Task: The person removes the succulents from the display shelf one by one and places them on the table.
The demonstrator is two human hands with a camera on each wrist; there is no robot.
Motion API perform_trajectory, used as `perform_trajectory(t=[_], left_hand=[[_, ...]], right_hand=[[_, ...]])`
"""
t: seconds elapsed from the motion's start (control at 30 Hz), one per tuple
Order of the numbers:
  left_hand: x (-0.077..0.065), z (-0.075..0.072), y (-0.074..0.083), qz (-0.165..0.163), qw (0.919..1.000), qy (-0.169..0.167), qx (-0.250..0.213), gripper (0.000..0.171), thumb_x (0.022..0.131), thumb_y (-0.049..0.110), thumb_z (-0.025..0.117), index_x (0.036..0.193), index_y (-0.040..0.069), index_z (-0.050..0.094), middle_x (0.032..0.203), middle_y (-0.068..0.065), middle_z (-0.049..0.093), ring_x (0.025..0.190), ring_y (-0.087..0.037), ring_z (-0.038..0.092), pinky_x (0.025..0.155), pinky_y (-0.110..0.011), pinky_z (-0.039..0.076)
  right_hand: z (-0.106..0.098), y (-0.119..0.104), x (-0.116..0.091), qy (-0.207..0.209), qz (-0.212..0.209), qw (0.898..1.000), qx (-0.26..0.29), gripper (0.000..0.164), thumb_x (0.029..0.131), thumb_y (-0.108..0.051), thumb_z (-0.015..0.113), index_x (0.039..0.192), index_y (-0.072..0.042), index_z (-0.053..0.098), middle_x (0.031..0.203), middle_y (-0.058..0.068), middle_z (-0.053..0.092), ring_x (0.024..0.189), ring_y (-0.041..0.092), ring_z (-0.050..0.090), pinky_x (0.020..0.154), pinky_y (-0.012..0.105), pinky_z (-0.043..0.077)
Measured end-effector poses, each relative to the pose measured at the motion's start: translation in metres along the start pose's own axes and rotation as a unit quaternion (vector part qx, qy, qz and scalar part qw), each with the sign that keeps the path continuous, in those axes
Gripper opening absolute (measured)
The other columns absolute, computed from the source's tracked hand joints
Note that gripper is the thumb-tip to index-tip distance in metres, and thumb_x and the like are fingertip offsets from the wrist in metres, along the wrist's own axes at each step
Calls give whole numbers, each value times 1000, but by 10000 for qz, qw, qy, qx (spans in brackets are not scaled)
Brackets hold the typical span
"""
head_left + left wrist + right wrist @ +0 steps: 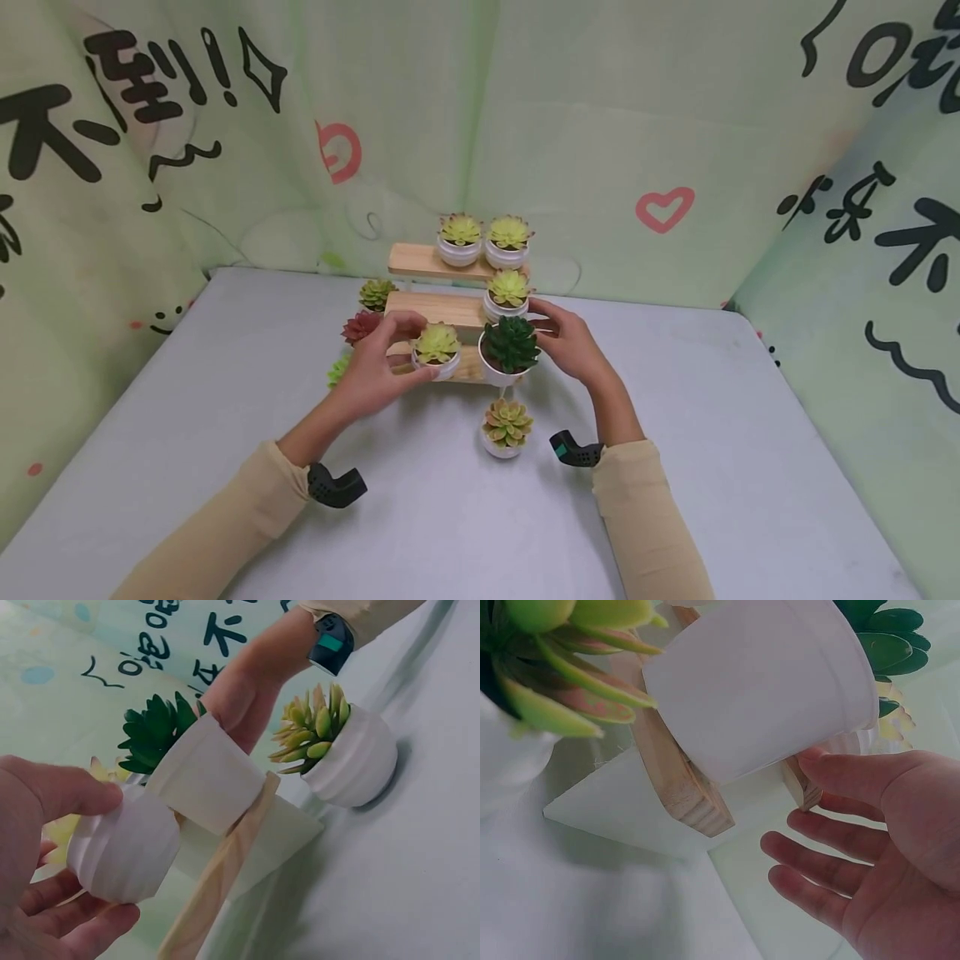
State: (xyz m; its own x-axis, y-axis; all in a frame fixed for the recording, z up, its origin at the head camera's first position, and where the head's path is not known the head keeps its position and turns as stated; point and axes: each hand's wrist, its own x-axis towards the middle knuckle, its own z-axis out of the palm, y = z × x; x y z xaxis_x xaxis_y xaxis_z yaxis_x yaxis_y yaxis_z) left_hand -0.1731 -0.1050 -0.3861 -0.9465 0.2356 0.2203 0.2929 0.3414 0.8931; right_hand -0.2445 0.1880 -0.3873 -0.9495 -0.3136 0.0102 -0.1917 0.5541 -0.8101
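My left hand [378, 367] holds a small yellow-green succulent [437, 342] by its white ribbed pot [124, 844], in front of a tiered wooden plant stand [435, 308]. The thumb presses one side of the pot, fingers the other. At the stand's right end, my right hand [570, 337] pinches the middle plank's tip [802, 787] between thumb and finger, the other fingers loosely extended. A dark green succulent [510, 344] in a larger white pot stands on the lowest plank's right end. Behind it a yellow-green succulent [508, 288] sits on the middle plank.
Two potted yellow-green succulents, one a left plant [460, 229], stand on the top plank. A potted succulent [507, 423] stands on the white table [712, 467] in front. Left of the stand are a red succulent [361, 327] and two green ones. Patterned curtains [570, 150] surround the table.
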Motion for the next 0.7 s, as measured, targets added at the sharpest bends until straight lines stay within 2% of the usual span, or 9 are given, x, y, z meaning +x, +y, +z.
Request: perform_trajectory(t=[0.23, 0.43, 0.7], left_hand=[[-4, 3, -5, 133, 9995, -296, 10, 67, 76, 15, 83, 131, 11, 45, 127, -10, 53, 121, -28, 55, 91, -39, 58], [-10, 5, -14, 214, 9984, -526, 70, 64, 76, 14, 82, 128, 9, 45, 126, -11, 54, 117, -28, 57, 89, -39, 59], [-17, 14, -19, 218, 9960, -860, 68, 59, 75, 12, 82, 124, 10, 48, 121, -9, 57, 113, -25, 59, 86, -31, 60]], right_hand=[[-1, 2, 0, 34, -40, 10000, -20, 54, 97, -9, 54, 149, -9, 37, 146, 19, 46, 129, 37, 52, 106, 50, 47], [1, 3, 1, -13, -50, 10000, 0, 54, 97, -8, 53, 149, -9, 38, 146, 19, 46, 129, 37, 52, 107, 49, 46], [-2, 1, 2, 11, -96, 9999, -51, 54, 97, -10, 54, 149, -9, 37, 146, 19, 46, 129, 38, 52, 106, 50, 46]])
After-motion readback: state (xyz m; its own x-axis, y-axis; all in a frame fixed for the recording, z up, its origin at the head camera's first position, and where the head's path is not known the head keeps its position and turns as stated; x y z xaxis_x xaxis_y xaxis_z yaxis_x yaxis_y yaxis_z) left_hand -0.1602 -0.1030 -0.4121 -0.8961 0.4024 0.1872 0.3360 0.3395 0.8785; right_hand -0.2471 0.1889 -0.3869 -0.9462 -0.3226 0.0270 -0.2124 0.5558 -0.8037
